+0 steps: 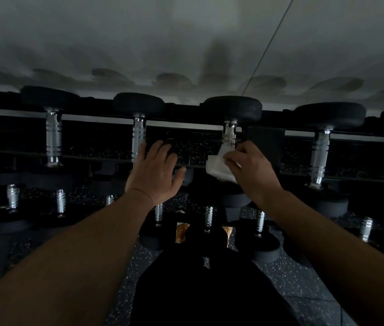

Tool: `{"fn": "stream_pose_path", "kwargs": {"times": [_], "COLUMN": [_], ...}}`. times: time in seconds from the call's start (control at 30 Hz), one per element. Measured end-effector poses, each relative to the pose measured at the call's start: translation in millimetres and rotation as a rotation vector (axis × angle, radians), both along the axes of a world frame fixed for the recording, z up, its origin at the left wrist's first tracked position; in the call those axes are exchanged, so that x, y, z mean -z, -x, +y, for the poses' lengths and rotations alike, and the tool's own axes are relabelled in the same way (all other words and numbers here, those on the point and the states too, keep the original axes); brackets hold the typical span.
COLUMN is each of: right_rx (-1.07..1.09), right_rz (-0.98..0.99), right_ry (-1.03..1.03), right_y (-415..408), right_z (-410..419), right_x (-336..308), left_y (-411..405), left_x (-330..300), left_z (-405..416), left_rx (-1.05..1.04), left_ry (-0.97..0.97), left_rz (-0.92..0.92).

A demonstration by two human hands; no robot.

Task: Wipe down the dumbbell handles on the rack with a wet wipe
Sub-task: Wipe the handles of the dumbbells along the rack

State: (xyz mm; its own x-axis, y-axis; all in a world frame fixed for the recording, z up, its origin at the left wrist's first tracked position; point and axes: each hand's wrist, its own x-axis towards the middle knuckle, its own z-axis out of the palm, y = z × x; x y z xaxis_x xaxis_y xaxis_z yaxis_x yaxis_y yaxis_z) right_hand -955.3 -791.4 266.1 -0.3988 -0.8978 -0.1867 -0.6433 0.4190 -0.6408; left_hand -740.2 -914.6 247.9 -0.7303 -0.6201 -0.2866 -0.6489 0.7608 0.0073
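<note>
Pinching wipe (219,167) on handle (229,134): right hand (252,170) | left hand (154,171) spread | lower rack dim

Wet wipe (219,167) and right hand (252,171) cover the lower handle (229,134). Left hand (154,171) hides the neighbouring handle's (138,135) lower end. Lower-tier dumbbells (260,222) below both hands too dark to resolve.

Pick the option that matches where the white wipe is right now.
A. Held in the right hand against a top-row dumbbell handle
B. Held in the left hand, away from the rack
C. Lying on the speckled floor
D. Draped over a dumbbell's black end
A: the right hand pinches the wipe against the lower part of a chrome dumbbell handle on the top row, while the left hand is spread open and empty.
</note>
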Motion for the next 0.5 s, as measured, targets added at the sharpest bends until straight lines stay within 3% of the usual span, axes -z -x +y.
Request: {"fn": "stream_pose_path", "kwargs": {"times": [0.17,0.33,0.5], "right_rx": [-0.07,0.032,-0.072], "right_rz": [-0.02,-0.129,-0.036], "right_ry": [-0.023,0.023,-0.022], "right_y": [-4,-2,-10], "right_z": [-4,-16,-1], "right_x": [2,-1,0], "left_y": [0,0,-1], "left_x": [-1,0,0], "left_z": [0,1,0], "left_rx": [-0.01,-0.012,-0.017], "left_ry": [-0.016,-0.023,-0.021], "left_rz": [0.006,0.023,0.024]}}
